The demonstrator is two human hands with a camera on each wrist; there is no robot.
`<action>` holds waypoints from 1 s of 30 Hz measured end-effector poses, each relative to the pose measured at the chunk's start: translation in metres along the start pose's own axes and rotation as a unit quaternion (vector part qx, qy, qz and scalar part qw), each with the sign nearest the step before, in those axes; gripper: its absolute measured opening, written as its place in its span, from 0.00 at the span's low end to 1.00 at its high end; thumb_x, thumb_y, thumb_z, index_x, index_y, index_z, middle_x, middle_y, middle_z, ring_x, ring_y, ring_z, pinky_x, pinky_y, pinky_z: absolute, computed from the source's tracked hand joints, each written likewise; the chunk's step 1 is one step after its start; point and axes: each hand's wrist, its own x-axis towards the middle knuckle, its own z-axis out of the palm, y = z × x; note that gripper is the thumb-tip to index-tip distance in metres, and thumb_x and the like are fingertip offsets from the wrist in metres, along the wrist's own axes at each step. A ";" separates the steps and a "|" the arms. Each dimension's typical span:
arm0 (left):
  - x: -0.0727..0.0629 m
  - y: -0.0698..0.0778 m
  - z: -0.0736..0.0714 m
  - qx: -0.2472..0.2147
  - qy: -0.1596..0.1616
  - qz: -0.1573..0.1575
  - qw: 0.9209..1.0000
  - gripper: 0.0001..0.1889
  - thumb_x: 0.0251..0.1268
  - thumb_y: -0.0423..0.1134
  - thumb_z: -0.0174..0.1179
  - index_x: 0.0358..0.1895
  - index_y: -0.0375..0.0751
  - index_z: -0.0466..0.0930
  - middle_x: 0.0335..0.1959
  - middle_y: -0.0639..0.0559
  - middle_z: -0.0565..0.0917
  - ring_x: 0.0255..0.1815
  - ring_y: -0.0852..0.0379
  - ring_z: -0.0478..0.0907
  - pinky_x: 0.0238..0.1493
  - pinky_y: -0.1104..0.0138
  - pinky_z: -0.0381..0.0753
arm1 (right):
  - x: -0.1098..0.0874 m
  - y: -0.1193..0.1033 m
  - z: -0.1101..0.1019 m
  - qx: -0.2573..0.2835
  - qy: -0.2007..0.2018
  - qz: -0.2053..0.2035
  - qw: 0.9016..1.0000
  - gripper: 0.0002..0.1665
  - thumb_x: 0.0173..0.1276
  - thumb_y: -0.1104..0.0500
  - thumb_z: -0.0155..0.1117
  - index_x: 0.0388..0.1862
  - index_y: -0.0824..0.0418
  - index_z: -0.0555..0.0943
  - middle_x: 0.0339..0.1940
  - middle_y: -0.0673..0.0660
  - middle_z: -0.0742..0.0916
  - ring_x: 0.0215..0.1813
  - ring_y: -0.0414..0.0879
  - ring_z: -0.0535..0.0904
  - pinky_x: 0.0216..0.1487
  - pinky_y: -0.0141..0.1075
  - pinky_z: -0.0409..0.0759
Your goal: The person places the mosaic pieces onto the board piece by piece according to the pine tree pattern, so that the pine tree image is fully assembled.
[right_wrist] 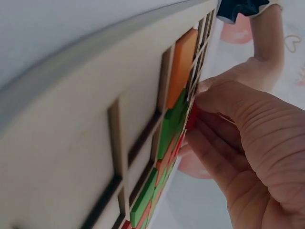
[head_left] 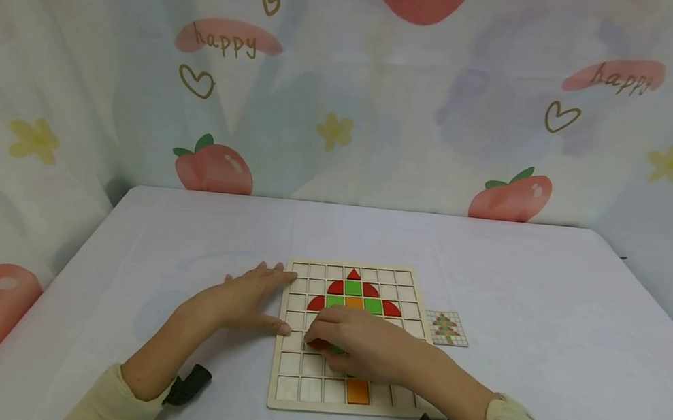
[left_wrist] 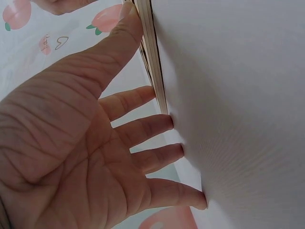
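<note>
A wooden grid board (head_left: pixel 287 388) lies on the table, its upper and middle cells partly filled with red, green and orange tiles in a tree shape. My left hand (head_left: pixel 241 301) is spread at the board's left edge, its thumb (left_wrist: pixel 125 36) and index finger touching the rim. Over the middle of the board, my right hand (head_left: pixel 368 343) pinches a red piece (right_wrist: pixel 192 117) between thumb and fingers, at a cell left of the green tiles; its full outline is hidden. An orange square (head_left: pixel 358 391) sits in the bottom row.
A small pattern card (head_left: pixel 447 328) showing a tree on a grid lies against the board's right side. White cloth covers the table (head_left: pixel 547 314), and a printed curtain (head_left: pixel 384 105) hangs behind it. Black straps with dark camera mounts (head_left: pixel 190 385) are at both wrists.
</note>
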 end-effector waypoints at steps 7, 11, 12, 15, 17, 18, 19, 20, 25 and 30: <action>-0.001 0.002 0.000 0.002 -0.001 0.003 1.000 0.48 0.56 0.56 0.76 0.78 0.46 0.64 0.80 0.37 0.60 0.82 0.33 0.51 0.67 0.22 0.54 | 0.002 0.001 0.004 0.022 -0.008 -0.014 1.000 0.10 0.75 0.63 0.65 0.52 0.55 0.86 0.50 0.46 0.87 0.54 0.37 0.82 0.60 0.27 0.79; -0.003 0.003 -0.001 0.002 -0.001 0.005 1.000 0.48 0.56 0.56 0.76 0.78 0.46 0.64 0.80 0.37 0.60 0.82 0.33 0.51 0.66 0.22 0.53 | 0.001 0.001 0.005 0.021 -0.003 -0.028 0.999 0.10 0.75 0.63 0.64 0.52 0.55 0.86 0.51 0.46 0.87 0.55 0.36 0.82 0.61 0.27 0.79; -0.003 0.003 -0.001 0.002 -0.001 0.006 1.000 0.48 0.56 0.56 0.76 0.78 0.46 0.64 0.80 0.37 0.60 0.82 0.33 0.52 0.66 0.22 0.54 | 0.001 0.000 0.005 0.021 -0.004 -0.028 0.999 0.10 0.75 0.63 0.64 0.52 0.55 0.85 0.51 0.46 0.87 0.56 0.37 0.82 0.61 0.27 0.79; -0.004 0.003 0.000 0.000 -0.002 0.005 1.000 0.48 0.56 0.56 0.76 0.78 0.45 0.64 0.80 0.37 0.60 0.82 0.33 0.52 0.66 0.22 0.53 | -0.002 -0.001 0.004 0.019 -0.005 -0.021 1.000 0.11 0.75 0.63 0.65 0.53 0.55 0.85 0.53 0.46 0.86 0.57 0.38 0.82 0.62 0.29 0.79; -0.004 0.003 0.000 0.001 -0.001 0.005 1.000 0.48 0.56 0.56 0.76 0.78 0.46 0.64 0.80 0.37 0.60 0.81 0.33 0.52 0.66 0.22 0.53 | -0.005 -0.003 0.003 0.013 -0.003 -0.017 1.000 0.12 0.74 0.64 0.66 0.54 0.56 0.86 0.54 0.47 0.86 0.58 0.40 0.82 0.63 0.30 0.79; -0.005 0.003 0.000 0.002 -0.001 0.004 1.000 0.48 0.55 0.56 0.76 0.78 0.46 0.65 0.80 0.37 0.60 0.81 0.33 0.52 0.66 0.22 0.53 | -0.007 -0.004 0.002 0.010 -0.003 -0.012 1.000 0.13 0.73 0.64 0.66 0.54 0.55 0.86 0.55 0.47 0.86 0.59 0.40 0.82 0.63 0.31 0.80; -0.005 0.003 0.000 0.002 0.000 0.004 1.000 0.48 0.55 0.56 0.76 0.78 0.46 0.65 0.80 0.37 0.60 0.81 0.33 0.52 0.66 0.22 0.54 | -0.009 -0.004 0.001 0.006 -0.001 -0.007 1.000 0.14 0.73 0.64 0.67 0.55 0.55 0.86 0.56 0.47 0.86 0.60 0.41 0.82 0.63 0.32 0.80; -0.005 0.003 0.000 0.003 0.000 0.005 1.000 0.48 0.55 0.56 0.76 0.78 0.46 0.65 0.80 0.37 0.60 0.81 0.33 0.52 0.66 0.22 0.54 | -0.011 -0.005 0.000 0.003 0.000 -0.001 1.000 0.14 0.72 0.64 0.67 0.55 0.55 0.85 0.56 0.47 0.86 0.60 0.41 0.82 0.63 0.33 0.80; -0.005 0.002 0.000 0.007 0.002 0.005 1.000 0.48 0.56 0.57 0.76 0.78 0.45 0.65 0.80 0.37 0.61 0.81 0.33 0.52 0.66 0.22 0.55 | -0.024 -0.003 -0.004 -0.005 0.022 0.012 1.000 0.15 0.70 0.62 0.69 0.54 0.53 0.85 0.56 0.47 0.85 0.58 0.41 0.82 0.59 0.32 0.82; -0.005 -0.002 0.002 0.004 0.001 -0.002 1.000 0.47 0.56 0.56 0.76 0.78 0.46 0.65 0.80 0.38 0.60 0.82 0.33 0.52 0.67 0.23 0.54 | -0.039 0.002 -0.004 -0.014 0.060 -0.004 0.998 0.13 0.69 0.60 0.71 0.52 0.53 0.85 0.52 0.46 0.86 0.53 0.40 0.82 0.55 0.31 0.84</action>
